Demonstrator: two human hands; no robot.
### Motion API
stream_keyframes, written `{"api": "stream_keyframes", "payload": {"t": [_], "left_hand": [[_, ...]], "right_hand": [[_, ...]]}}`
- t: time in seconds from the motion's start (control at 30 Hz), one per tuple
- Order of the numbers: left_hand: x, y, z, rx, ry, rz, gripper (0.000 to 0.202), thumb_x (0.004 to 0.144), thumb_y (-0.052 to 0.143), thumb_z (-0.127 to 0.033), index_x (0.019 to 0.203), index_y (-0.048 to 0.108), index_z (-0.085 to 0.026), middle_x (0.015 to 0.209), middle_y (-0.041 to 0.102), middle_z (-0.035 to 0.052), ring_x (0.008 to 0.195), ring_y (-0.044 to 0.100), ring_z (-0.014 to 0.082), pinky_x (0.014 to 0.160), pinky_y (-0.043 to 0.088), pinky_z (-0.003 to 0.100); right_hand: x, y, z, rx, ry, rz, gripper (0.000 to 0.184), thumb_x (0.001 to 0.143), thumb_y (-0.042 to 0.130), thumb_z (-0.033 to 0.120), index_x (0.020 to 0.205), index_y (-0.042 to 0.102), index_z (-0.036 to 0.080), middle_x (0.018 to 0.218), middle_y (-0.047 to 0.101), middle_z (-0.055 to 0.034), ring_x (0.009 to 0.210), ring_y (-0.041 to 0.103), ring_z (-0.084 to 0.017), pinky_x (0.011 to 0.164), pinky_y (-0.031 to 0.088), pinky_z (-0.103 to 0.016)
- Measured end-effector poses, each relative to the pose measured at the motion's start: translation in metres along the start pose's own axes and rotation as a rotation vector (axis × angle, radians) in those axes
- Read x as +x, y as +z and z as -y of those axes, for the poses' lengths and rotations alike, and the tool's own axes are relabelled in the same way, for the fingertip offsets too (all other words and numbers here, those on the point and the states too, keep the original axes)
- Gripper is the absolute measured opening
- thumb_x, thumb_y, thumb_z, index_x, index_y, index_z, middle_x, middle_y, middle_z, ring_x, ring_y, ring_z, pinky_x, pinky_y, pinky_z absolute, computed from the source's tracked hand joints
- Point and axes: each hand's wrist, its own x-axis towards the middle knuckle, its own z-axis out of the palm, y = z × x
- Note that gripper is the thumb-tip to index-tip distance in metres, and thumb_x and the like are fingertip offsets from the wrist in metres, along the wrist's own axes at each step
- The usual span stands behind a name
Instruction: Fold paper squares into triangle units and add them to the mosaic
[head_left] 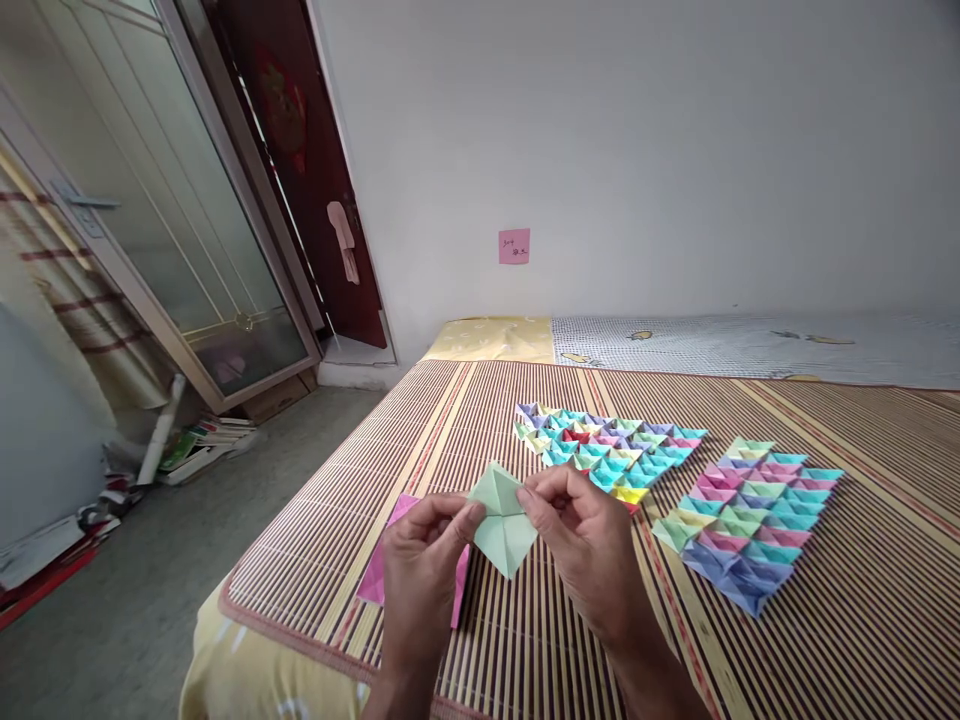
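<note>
A pale green square of folding paper (pixel 504 545), creased and turned corner up, is held in the air between my two hands. My left hand (pixel 429 550) pinches its left corner between thumb and fingers. At the right corner, my right hand (pixel 581 525) grips it the same way. Beneath my left hand lies pink paper (pixel 391 550) on the mat, partly covered by that hand. Beyond my hands, rows of small folded paper boats (pixel 600 440) in many colours sit on the mat. A second group of folded boats (pixel 757 510) stands farther right.
The striped bamboo mat (pixel 337 540) covers a bed with yellow bedding (pixel 277 670) at its near edge. Patterned cloth (pixel 675 345) lies along the wall, where a pink note (pixel 514 246) is stuck. Books (pixel 206 440) lie on the floor at left, near a glass door (pixel 180 180).
</note>
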Motion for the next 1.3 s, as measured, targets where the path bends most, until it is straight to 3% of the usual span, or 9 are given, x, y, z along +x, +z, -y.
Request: {"api": "stream_keyframes", "payload": {"t": [0.23, 0.53, 0.83, 1.07, 1.3], "left_hand": [[0.000, 0.001, -0.001, -0.018, 0.062, -0.053, 0.019, 0.072, 0.091, -0.030, 0.073, 0.077, -0.017, 0.076, 0.074, 0.0032, 0.068, 0.069, 0.0164, 0.063, 0.060, 0.024], [-0.006, 0.005, 0.002, -0.004, 0.093, -0.092, 0.022, 0.074, 0.090, -0.030, 0.073, 0.072, -0.016, 0.073, 0.072, 0.0025, 0.069, 0.067, 0.0153, 0.063, 0.057, 0.023], [-0.009, 0.007, -0.008, 0.121, 0.143, 0.017, 0.015, 0.076, 0.087, -0.030, 0.078, 0.078, -0.018, 0.077, 0.072, 0.0033, 0.069, 0.065, 0.0159, 0.061, 0.054, 0.022], [-0.010, 0.007, -0.010, 0.044, 0.002, 0.046, 0.022, 0.077, 0.087, -0.036, 0.075, 0.078, -0.015, 0.071, 0.069, 0.0023, 0.060, 0.060, 0.0128, 0.053, 0.050, 0.021], [-0.007, 0.006, -0.009, -0.013, -0.062, 0.107, 0.021, 0.077, 0.087, -0.034, 0.078, 0.079, -0.015, 0.071, 0.066, 0.0014, 0.063, 0.058, 0.0122, 0.057, 0.048, 0.022]], "right_hand": [[0.000, -0.002, 0.001, -0.006, -0.027, 0.091, 0.022, 0.093, 0.070, 0.037, 0.078, 0.065, 0.021, 0.073, 0.063, -0.0003, 0.069, 0.060, -0.017, 0.064, 0.050, -0.029], [-0.005, 0.005, -0.004, -0.057, -0.073, 0.018, 0.023, 0.097, 0.063, 0.037, 0.079, 0.059, 0.023, 0.078, 0.064, -0.0014, 0.071, 0.061, -0.018, 0.064, 0.051, -0.030], [-0.006, 0.006, -0.001, -0.040, -0.079, 0.054, 0.022, 0.096, 0.064, 0.031, 0.078, 0.057, 0.022, 0.079, 0.063, -0.0012, 0.073, 0.062, -0.018, 0.066, 0.051, -0.030], [-0.007, 0.006, 0.001, 0.003, -0.094, 0.110, 0.023, 0.097, 0.064, 0.031, 0.077, 0.057, 0.022, 0.077, 0.058, 0.0006, 0.071, 0.057, -0.016, 0.065, 0.048, -0.028], [-0.004, 0.001, 0.001, 0.092, -0.044, 0.200, 0.022, 0.097, 0.066, 0.035, 0.080, 0.063, 0.021, 0.079, 0.058, 0.0003, 0.072, 0.054, -0.016, 0.063, 0.044, -0.027]]}}
